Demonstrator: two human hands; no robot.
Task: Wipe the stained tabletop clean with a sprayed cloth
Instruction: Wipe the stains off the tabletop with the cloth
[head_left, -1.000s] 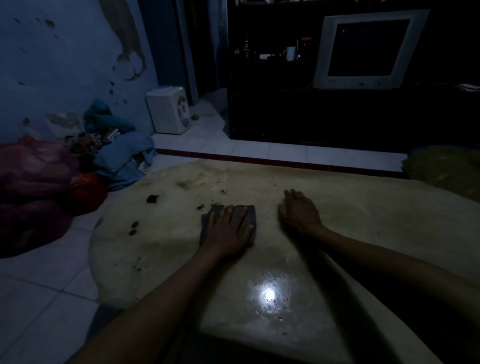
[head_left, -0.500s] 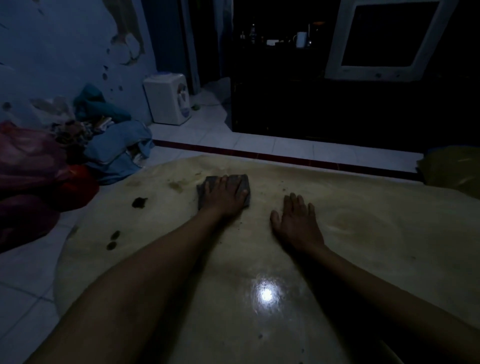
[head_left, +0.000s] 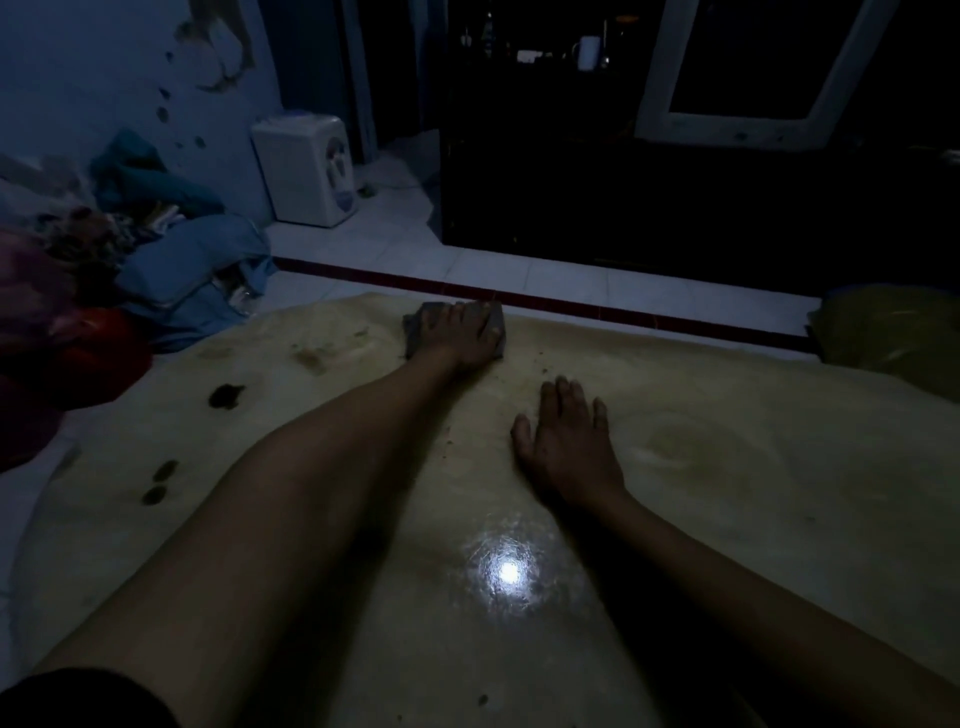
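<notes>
The left hand (head_left: 460, 335) lies flat on the cloth (head_left: 496, 325), with the fingers spread and pressing it down on the worktop (head_left: 727, 519); the grip is not closed around the cloth, the palm only covers it. The cloth sits under this hand at the far edge of the worktop, and only its grey corners show, one to the left of the wrist and one to the right of the fingers. It looks dark grey and folded flat; the room is dim, so I cannot tell if it is wet.

The right hand (head_left: 569, 447) rests open on the worktop, palm down, fingers together, holding nothing. It is nearer to the person than the cloth and a little to the right, apart from it.

The worktop is pale yellow and glossy, and a bright light spot (head_left: 509, 571) reflects between the two forearms. Dark stains remain on its left part: one larger blot (head_left: 226, 395) and two small ones (head_left: 158, 483) near the left edge, well apart from the cloth. Small crumbs lie between the two hands.

Beyond the worktop, on the tiled floor, stand a white appliance (head_left: 306, 171) and a heap of clothes (head_left: 182, 260).
</notes>
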